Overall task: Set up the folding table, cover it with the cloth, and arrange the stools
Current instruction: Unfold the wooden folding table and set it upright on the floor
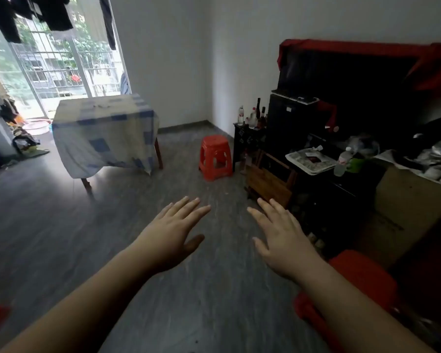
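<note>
Now both bare forearms reach forward and slightly downward over the grey wood-grain floor [61, 225], palms facing the floor. The left hand [173, 230] has its fingers straight and a little spread, thumb out to the side; it holds nothing. The right hand [280, 235] mirrors it, fingers extended and fanned, thumb angled inward, also holding nothing. The two hands hover near each other without touching, and neither touches any object.

Well ahead and to the left, near the barred balcony window [61, 64], stands the folding table with reddish-brown wooden legs [159, 154]. It is upright and covered by the pale cream cloth with blue checked patches [102, 131], which hangs low at the front and unevenly at the corners.

To the right of the table and apart from it, a red plastic stool [215, 156] stands upright on the floor, just beside a small dark side cabinet [242, 146] carrying bottles. A second red plastic stool [359, 273] sits close under the right forearm, partly hidden by it. A sliver of red shows at the lower left edge; what it is cannot be told.

A large dark television draped in red fabric [354, 72] stands along the right wall.
</note>
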A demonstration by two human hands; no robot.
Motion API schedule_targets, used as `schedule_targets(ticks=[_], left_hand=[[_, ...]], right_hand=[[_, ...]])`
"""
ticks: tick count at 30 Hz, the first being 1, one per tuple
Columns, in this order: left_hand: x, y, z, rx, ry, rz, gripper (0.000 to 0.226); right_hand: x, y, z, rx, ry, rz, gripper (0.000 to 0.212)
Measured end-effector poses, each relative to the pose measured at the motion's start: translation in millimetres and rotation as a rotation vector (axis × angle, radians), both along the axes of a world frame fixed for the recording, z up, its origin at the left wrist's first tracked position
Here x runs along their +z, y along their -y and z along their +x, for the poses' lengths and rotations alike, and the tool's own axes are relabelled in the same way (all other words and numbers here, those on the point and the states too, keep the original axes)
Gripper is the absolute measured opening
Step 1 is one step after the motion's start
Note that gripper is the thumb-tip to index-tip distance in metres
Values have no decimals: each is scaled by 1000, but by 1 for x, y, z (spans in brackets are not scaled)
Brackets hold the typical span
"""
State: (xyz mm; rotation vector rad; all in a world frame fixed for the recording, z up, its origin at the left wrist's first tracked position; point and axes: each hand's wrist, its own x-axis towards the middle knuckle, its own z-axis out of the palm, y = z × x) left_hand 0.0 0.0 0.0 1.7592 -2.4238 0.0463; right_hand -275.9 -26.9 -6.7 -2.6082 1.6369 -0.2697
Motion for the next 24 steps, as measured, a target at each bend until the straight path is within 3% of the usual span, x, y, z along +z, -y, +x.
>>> schedule_targets(ticks=[13, 24], left_hand=[[-4, 255, 88, -68, -35, -19, 69], [-21, 459, 55, -214, -43, 28, 69]], right_hand=[[-2, 220, 94, -88, 4, 13, 66], [-35, 389, 61, -205, 26, 82, 65]])
